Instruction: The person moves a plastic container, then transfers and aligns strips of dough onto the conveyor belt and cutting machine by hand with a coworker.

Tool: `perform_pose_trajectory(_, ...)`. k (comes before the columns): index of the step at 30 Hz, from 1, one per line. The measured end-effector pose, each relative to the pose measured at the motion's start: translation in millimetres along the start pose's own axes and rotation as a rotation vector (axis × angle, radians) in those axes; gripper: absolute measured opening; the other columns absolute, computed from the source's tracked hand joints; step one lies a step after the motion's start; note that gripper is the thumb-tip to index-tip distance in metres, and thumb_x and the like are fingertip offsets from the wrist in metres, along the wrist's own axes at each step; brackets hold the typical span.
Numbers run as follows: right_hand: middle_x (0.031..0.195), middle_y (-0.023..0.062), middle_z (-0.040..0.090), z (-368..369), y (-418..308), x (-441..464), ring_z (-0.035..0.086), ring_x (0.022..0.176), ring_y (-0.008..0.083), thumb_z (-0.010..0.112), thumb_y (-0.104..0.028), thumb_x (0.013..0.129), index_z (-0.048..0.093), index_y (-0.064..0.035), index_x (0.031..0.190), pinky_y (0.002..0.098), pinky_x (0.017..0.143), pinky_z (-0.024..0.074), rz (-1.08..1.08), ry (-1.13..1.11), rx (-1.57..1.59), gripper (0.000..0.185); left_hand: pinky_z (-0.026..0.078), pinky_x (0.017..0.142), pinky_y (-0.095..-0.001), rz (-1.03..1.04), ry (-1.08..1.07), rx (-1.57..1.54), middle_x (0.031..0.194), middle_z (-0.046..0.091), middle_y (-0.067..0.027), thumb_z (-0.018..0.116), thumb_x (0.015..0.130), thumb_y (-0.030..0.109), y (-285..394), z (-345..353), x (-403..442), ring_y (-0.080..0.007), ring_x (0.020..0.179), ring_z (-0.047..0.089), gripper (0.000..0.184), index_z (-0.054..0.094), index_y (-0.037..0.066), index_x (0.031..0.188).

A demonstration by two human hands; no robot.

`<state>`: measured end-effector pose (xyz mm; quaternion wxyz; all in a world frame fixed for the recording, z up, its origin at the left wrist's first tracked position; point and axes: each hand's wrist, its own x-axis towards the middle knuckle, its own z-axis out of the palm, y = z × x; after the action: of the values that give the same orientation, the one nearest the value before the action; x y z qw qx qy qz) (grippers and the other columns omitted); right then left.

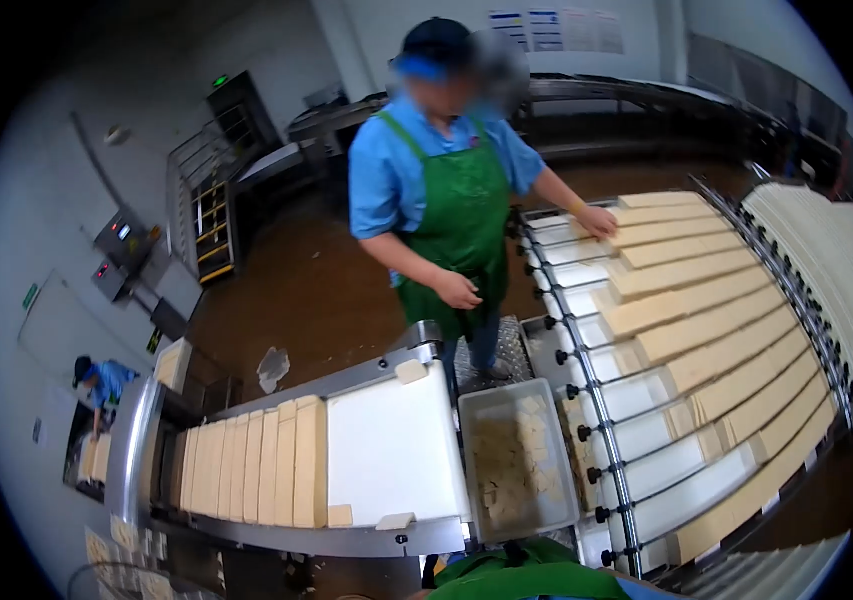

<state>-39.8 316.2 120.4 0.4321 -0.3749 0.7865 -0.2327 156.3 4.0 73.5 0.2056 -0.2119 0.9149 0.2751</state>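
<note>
Neither of my hands shows; only my green apron (pixel 526 576) appears at the bottom edge. Nearest to me stands a grey plastic bin (pixel 570 480) with broken cream-coloured flat pieces (pixel 511 460) in it. To its left, a white conveyor belt (pixel 391 430) carries several upright rows of cream-coloured slices (pixel 251 465), packed side by side. A few loose slices lie on its edges, one (pixel 411 372) near the far corner. On the right, long rows of similar slices (pixel 701 300) lie in lanes between thin metal guide rods.
Across from me a co-worker in a green apron (pixel 461 200) has one hand (pixel 598 221) at the far rows and the other hand (pixel 458 290) by the waist. A second person (pixel 106 385) works at far left. A metal roller housing (pixel 136 440) spans the left belt.
</note>
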Motion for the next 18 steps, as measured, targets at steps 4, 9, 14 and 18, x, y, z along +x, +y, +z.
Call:
perform_pose_trajectory(4,0.095,0.0124,0.065,-4,-15,35,0.065,0.086,0.0307,0.056,-0.034,0.086,0.062,-0.0161,0.103,0.0425,0.074,0.0505,-0.025,-0.045,-0.084,0.025,0.044,0.083,-0.0490,-0.069,-0.013,-0.028,0.107,0.058,-0.0233,0.055,0.086,0.028,-11,5,-17,-0.0410,0.097,0.056,0.038,0.055,0.006,0.117)
perform_pose_trajectory(9,0.095,0.0124,0.066,5,-33,59,0.065,0.087,0.0312,0.056,-0.034,0.086,0.062,-0.0163,0.105,0.0426,0.075,0.0502,-0.054,-0.086,-0.139,0.027,0.045,0.081,-0.0489,-0.097,-0.046,-0.052,0.105,0.059,-0.0222,0.055,0.087,0.030,-21,0,-25,-0.0402,0.096,0.057,0.037,0.056,0.007,0.116)
perform_pose_trajectory(14,0.095,0.0125,0.066,24,-48,77,0.065,0.088,0.0317,0.055,-0.035,0.086,0.062,-0.0164,0.108,0.0428,0.076,0.0499,-0.115,-0.123,-0.195,0.030,0.046,0.079,-0.0488,-0.096,-0.083,-0.054,0.104,0.060,-0.0211,0.054,0.087,0.031,-30,-5,-27,-0.0394,0.094,0.058,0.036,0.057,0.009,0.115)
perform_pose_trajectory(18,0.096,0.0125,0.067,43,-55,98,0.065,0.089,0.0321,0.055,-0.035,0.086,0.061,-0.0166,0.110,0.0429,0.077,0.0496,-0.227,-0.141,-0.264,0.031,0.047,0.078,-0.0487,-0.084,-0.104,-0.054,0.102,0.061,-0.0202,0.053,0.087,0.033,-35,-9,-26,-0.0387,0.093,0.059,0.035,0.058,0.011,0.114)
